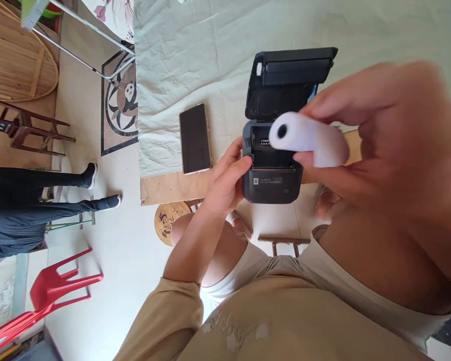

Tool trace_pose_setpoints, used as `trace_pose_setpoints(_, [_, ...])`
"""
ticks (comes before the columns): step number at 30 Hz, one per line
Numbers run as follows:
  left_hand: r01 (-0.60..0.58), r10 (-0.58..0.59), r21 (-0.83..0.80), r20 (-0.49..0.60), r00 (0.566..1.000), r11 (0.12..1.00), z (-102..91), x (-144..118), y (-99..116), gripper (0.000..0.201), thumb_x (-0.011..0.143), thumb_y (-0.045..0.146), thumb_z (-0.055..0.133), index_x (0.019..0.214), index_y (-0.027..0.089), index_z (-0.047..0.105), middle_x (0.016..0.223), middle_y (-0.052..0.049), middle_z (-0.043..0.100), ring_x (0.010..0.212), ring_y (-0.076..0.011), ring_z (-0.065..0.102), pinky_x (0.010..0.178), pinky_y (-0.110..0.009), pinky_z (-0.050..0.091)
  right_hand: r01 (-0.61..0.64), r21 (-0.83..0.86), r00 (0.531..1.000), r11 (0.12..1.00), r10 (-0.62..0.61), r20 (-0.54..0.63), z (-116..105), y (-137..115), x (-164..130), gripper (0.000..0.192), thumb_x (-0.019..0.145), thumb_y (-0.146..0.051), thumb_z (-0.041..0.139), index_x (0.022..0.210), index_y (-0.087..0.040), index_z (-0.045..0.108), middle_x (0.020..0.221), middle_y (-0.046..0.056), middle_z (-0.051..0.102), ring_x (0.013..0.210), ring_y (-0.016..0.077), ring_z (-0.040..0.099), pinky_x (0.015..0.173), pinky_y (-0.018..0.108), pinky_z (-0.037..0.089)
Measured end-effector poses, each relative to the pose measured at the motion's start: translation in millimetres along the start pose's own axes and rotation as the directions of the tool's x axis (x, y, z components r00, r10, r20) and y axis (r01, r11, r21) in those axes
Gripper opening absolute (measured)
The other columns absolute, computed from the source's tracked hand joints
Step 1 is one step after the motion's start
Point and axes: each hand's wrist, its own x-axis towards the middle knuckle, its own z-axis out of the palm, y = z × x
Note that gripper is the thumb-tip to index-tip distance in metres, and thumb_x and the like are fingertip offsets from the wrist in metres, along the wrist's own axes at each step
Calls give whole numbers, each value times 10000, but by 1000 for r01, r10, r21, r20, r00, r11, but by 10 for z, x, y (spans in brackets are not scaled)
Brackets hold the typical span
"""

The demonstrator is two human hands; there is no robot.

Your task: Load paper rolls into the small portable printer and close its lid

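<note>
A small black label printer (pixel 272 188) is held over the front edge of the table, its hinged lid (pixel 289 82) raised and its paper bay exposed. My left hand (pixel 229 178) grips the printer's left side, thumb on the rim of the bay. Between the thumb and fingers of my right hand (pixel 376 120) is a white paper roll (pixel 308 138) with a dark hole in its core. The roll is in front of the bay's right part and hides it; whether it touches the printer I cannot tell. Motion blurs the back of my right hand.
A smartphone (pixel 195 139) lies dark-screened on the pale green tablecloth (pixel 165 60), left of the printer. The table's wooden edge (pixel 173 188) runs just before my lap. Leftward on the floor are a round stool (pixel 169 218), a red plastic chair (pixel 56 283) and a seated person's legs (pixel 60 193).
</note>
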Motion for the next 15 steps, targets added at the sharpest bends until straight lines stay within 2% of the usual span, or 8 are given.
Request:
trace_pose_setpoints(2, [4,-4,-5,-5,1000,1000,-10,-17,-4,564,920,703,1117,1254,303,901,1082,19,876,1042,-196,885,850,-279,681,90,-139,996,986,-93,-13,133,-117,95,244,1187,-159,740,1381,-303,704,1401,12,908,1242,214,919,953,384,751])
trace_pose_setpoints(4, [16,-16,-4,13,1000,1000,-21,-23,-7,576,919,723,1113,1248,303,894,1097,15,859,1056,-203,873,856,-290,675,114,-230,992,967,-122,-21,195,-78,139,289,1148,-102,773,1330,-294,658,1346,-28,914,1153,172,916,816,312,683])
trace_pose_setpoints(5, [25,-25,-1,25,999,1000,-26,-22,-9,588,919,736,1108,1249,301,888,1106,11,854,1063,-210,868,860,-298,673,116,-249,992,962,-125,-20,206,-21,145,298,1146,-115,793,1336,-299,655,1338,-35,916,1125,170,913,797,311,668])
trace_pose_setpoints(7, [39,-39,1,38,999,999,-35,-17,-17,603,923,738,1100,1271,299,876,1136,6,853,1067,-219,859,881,-316,673,153,-251,987,956,-158,-2,204,111,139,270,1162,-181,810,1358,-315,683,1330,-30,926,1086,193,910,804,349,678])
trace_pose_setpoints(9, [37,-37,-7,49,998,999,-40,-14,-29,612,930,721,1091,1316,303,866,1170,7,857,1067,-217,854,918,-328,676,192,-248,981,950,-181,65,193,212,131,216,1180,-213,781,1356,-329,735,1376,-14,936,1151,227,919,866,404,716])
trace_pose_setpoints(11, [28,-27,-17,55,998,999,-38,-15,-42,618,935,709,1076,1346,304,856,1203,-1,869,1105,-233,864,965,-348,683,223,-261,973,939,-201,110,182,245,130,118,1197,-233,758,1264,-328,778,1403,8,936,1210,251,914,939,457,741])
trace_pose_setpoints(13, [32,-32,-9,54,998,999,-29,-17,-54,640,944,724,1048,1377,300,841,1271,-32,894,1229,-293,887,1025,-388,692,232,-266,973,936,-219,76,166,214,130,133,1179,-198,756,1183,-328,781,1335,14,928,1167,254,891,980,482,739])
trace_pose_setpoints(15, [40,-40,-7,59,997,999,-21,-14,-69,688,934,753,1036,1402,297,820,1387,-66,914,1417,-374,880,1118,-445,704,271,-217,962,938,-274,16,144,140,121,212,1128,-133,780,1175,-337,749,1215,-3,900,1063,238,850,937,471,703])
